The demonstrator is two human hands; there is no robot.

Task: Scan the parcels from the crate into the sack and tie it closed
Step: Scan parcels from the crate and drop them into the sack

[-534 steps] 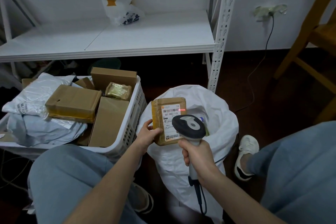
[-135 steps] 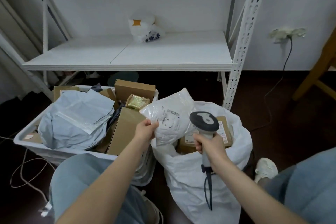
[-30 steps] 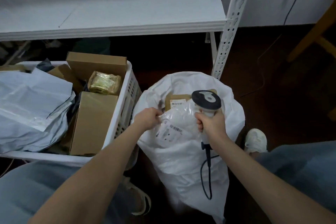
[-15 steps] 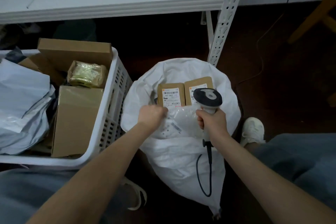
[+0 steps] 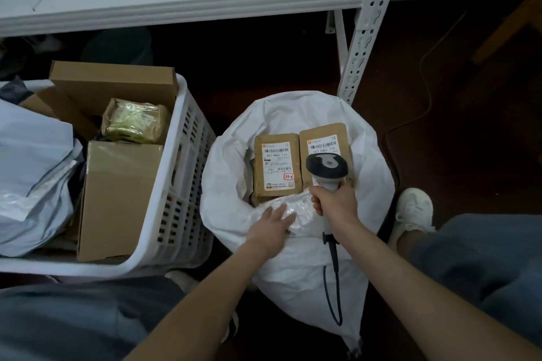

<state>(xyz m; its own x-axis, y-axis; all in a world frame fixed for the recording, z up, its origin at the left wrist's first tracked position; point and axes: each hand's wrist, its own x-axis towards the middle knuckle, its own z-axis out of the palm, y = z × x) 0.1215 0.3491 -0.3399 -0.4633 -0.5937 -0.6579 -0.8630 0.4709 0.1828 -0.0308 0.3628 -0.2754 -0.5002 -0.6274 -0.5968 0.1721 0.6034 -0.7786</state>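
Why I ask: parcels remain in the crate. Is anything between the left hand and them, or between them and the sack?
Nothing visible does. The left hand lies open on a mailer in the open sack; only the crate rim lies between. The scanner in the right hand hangs over the sack's right side.

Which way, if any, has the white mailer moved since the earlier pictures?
Yes: the white mailer dropped from above the rim of the sack down inside it.

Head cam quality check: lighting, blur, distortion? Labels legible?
Head view: dim, bluish light, and the floor under the shelf is near black. Motion blur smears the left hand on the white mailer. Labels on the two brown parcels are sharp, barcodes visible. The wide angle bows the shelf edge slightly.
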